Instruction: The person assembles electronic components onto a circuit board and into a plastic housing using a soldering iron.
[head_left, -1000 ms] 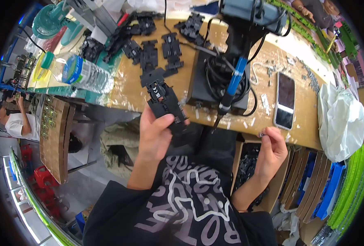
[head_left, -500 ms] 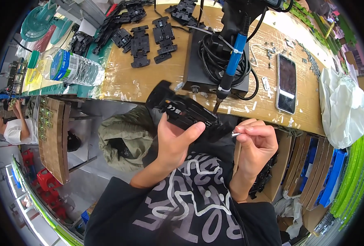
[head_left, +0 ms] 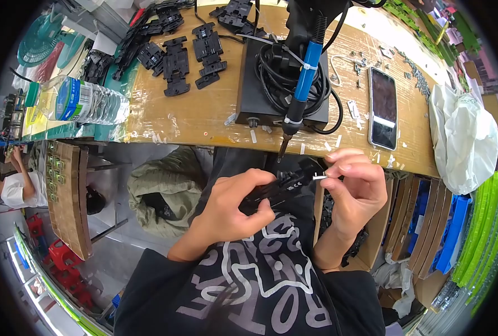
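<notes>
My left hand [head_left: 229,207] is closed around a black plastic chassis [head_left: 294,180], held in front of my chest below the table edge. The palm and fingers hide much of it. Beside the chassis's right end, my right hand [head_left: 356,182] pinches a small silver metal pin [head_left: 319,177] between thumb and fingertips. Whether the pin touches the chassis I cannot tell. Just above the chassis, a blue-handled tool [head_left: 305,84] points its thin metal tip downward past the table's front edge.
More black chassis [head_left: 176,66] lie on the table's far left, near a water bottle [head_left: 86,101]. A black box [head_left: 243,109] carries coiled cable. A phone [head_left: 383,109], scattered screws [head_left: 417,75] and a white plastic bag [head_left: 462,140] are on the right. An open carton [head_left: 372,246] stands below.
My left hand has turned the chassis and brought it lower, its far end swinging down out of sight behind the hand. My right hand still pinches the pin, now close to the chassis's end.
</notes>
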A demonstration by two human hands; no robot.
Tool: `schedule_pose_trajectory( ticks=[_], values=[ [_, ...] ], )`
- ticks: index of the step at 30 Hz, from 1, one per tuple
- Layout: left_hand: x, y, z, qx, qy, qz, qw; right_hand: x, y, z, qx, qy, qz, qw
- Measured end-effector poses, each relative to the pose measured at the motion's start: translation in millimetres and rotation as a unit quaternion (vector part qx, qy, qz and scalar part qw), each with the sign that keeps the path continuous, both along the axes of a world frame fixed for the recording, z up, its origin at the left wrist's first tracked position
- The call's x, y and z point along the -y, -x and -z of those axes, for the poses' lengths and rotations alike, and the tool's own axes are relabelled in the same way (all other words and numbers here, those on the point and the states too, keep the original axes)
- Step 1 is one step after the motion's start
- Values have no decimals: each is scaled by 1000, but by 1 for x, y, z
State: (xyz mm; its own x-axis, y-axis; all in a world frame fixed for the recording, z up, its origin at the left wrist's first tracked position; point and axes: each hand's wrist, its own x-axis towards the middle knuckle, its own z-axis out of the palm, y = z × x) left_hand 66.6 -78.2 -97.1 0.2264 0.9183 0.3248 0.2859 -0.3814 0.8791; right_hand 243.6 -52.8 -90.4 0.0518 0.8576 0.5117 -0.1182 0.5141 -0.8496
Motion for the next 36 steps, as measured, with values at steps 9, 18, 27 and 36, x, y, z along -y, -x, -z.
schedule_pose_trajectory(
  ticks=[9, 18, 27, 36],
  values=[
    [2, 5, -2, -80, -44, 22, 996, 7, 5, 0, 38, 77, 1, 996],
    [3, 6, -7, -117, -52, 56, 990, 21, 7, 8, 65, 84, 50, 993],
    [-6, 29, 10, 65, 318, 235, 916, 37, -7, 29, 84, 277, -34, 957],
    [14, -12, 86, 214, 508, 284, 785, 37, -18, 63, 22, 224, -173, 959]
  ],
)
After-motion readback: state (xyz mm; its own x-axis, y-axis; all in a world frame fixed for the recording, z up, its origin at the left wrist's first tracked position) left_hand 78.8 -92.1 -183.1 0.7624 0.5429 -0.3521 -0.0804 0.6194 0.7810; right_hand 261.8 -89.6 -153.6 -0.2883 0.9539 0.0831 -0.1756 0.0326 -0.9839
